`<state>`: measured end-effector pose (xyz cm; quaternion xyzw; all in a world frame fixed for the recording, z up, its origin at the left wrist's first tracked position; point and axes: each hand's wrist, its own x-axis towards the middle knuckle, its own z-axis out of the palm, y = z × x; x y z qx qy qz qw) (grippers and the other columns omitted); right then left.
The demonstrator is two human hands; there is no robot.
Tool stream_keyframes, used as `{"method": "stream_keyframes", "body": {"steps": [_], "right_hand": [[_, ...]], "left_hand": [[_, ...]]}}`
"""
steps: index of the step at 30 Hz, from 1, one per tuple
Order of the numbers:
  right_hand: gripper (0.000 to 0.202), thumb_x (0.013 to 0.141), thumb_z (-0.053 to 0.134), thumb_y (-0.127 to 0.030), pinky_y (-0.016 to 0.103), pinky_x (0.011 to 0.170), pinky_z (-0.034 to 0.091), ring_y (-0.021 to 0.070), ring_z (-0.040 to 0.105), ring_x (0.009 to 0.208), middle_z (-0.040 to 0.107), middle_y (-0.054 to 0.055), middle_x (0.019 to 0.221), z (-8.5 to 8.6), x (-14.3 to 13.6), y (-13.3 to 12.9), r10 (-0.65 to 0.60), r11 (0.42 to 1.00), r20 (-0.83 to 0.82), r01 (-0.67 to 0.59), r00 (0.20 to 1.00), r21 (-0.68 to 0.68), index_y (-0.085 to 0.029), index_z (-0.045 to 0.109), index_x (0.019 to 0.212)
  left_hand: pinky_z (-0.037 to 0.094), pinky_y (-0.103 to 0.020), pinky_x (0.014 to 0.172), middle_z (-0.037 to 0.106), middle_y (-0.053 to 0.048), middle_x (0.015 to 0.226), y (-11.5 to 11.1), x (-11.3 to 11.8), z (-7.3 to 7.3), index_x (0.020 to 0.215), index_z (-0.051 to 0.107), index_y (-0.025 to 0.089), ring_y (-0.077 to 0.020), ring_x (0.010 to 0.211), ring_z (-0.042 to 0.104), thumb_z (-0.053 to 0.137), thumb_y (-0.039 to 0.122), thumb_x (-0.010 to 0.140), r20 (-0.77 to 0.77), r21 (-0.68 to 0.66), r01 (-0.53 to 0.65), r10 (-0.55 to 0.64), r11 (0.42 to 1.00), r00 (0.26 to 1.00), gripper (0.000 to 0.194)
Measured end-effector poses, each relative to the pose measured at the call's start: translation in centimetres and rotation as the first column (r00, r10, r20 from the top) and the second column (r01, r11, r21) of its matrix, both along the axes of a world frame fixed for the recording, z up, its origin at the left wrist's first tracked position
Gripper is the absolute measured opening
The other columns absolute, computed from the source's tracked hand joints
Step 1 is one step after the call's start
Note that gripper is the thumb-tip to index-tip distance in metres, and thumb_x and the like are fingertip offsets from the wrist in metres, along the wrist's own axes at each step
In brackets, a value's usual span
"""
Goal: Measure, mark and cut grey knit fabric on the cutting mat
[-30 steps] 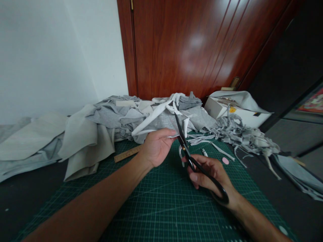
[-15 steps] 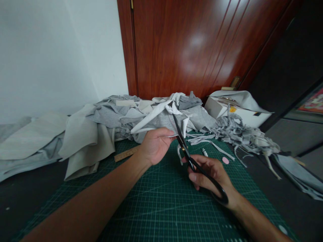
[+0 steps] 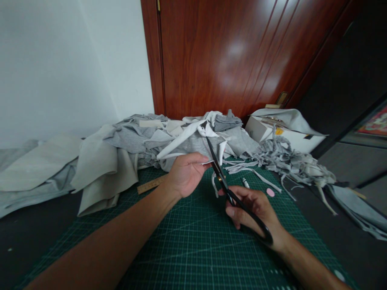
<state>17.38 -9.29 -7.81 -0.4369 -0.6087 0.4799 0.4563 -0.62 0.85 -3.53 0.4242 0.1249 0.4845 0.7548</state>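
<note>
My left hand (image 3: 190, 175) pinches the near edge of a piece of grey and white fabric (image 3: 196, 145), held up above the mat. Black-handled scissors (image 3: 222, 181) are in my right hand (image 3: 250, 205), its fingers through and around the handles. Their dark blades point away from me and lie against the fabric, just right of my left fingertips. The blades look nearly closed, and I cannot tell how much cloth is between them. A thin pale strip (image 3: 214, 185) hangs down beside the scissors' pivot.
A green cutting mat (image 3: 187, 245) covers the surface. Behind are heaped grey fabrics (image 3: 130, 135), with a wooden ruler (image 3: 151, 184) in front. To the right are cut strips (image 3: 281, 155), a white box (image 3: 293, 137), a pink disc (image 3: 270, 192) and a small white stick (image 3: 246, 183).
Almost nothing differs. Both hands, the scissors and the fabric keep practically the same position.
</note>
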Motion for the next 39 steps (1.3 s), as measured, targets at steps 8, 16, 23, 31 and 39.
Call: {"method": "stream_keyframes", "body": {"steps": [8, 16, 23, 31, 39], "right_hand": [[0.044, 0.079, 0.086, -0.038, 0.019, 0.043, 0.043, 0.0066, 0.049, 0.046, 0.061, -0.005, 0.066, -0.35, 0.00, -0.03, -0.020, 1.000, 0.006, 0.020, 1.000, -0.024, -0.014, 0.072, 0.113], [0.043, 0.079, 0.085, -0.036, 0.019, 0.042, 0.044, 0.0065, 0.049, 0.044, 0.060, -0.005, 0.065, -0.29, -0.07, -0.02, -0.016, 1.000, 0.022, 0.016, 1.000, -0.014, -0.013, 0.071, 0.112], [0.042, 0.078, 0.085, -0.038, 0.019, 0.041, 0.042, 0.0063, 0.047, 0.043, 0.058, -0.005, 0.064, -0.03, -0.23, -0.11, -0.019, 1.000, 0.042, 0.019, 0.999, -0.008, -0.013, 0.072, 0.110], [0.042, 0.078, 0.086, -0.039, 0.020, 0.041, 0.041, 0.0072, 0.048, 0.043, 0.059, -0.004, 0.064, -0.04, -0.19, -0.14, -0.025, 1.000, 0.055, 0.025, 0.998, -0.003, -0.016, 0.074, 0.110], [0.038, 0.080, 0.084, -0.036, 0.018, 0.041, 0.038, 0.0058, 0.047, 0.043, 0.059, -0.004, 0.065, -0.21, -0.19, -0.15, 0.008, 1.000, 0.051, -0.009, 0.999, 0.010, -0.014, 0.073, 0.109]], "left_hand": [[0.043, -0.052, 0.112, 0.073, -0.006, 0.077, 0.14, -0.14, 0.03, 0.075, 0.076, 0.018, -0.0305, 0.106, 0.068, 0.066, 0.014, 0.065, 0.030, -0.011, 0.000, 0.000, 1.000, 1.000, 0.015], [0.042, -0.054, 0.112, 0.075, -0.008, 0.078, -0.01, -0.31, 0.25, 0.068, 0.075, 0.017, -0.0329, 0.110, 0.068, 0.065, 0.015, 0.066, 0.023, 0.020, 0.011, -0.012, 1.000, 1.000, 0.010], [0.043, -0.056, 0.112, 0.078, -0.009, 0.090, -0.11, -0.31, 0.58, 0.077, 0.077, 0.017, -0.0341, 0.117, 0.067, 0.064, 0.015, 0.066, 0.025, 0.025, 0.011, -0.011, 1.000, 1.000, 0.016], [0.047, -0.057, 0.108, 0.079, -0.010, 0.094, -0.06, -0.33, 0.55, 0.090, 0.079, 0.017, -0.0354, 0.117, 0.067, 0.063, 0.015, 0.066, 0.035, 0.002, 0.002, -0.002, 1.000, 0.999, 0.029], [0.048, -0.058, 0.106, 0.079, -0.009, 0.095, -0.18, -0.30, 0.62, 0.090, 0.078, 0.018, -0.0355, 0.117, 0.067, 0.063, 0.014, 0.065, 0.025, 0.003, -0.022, 0.022, 1.000, 0.999, 0.030]]}}
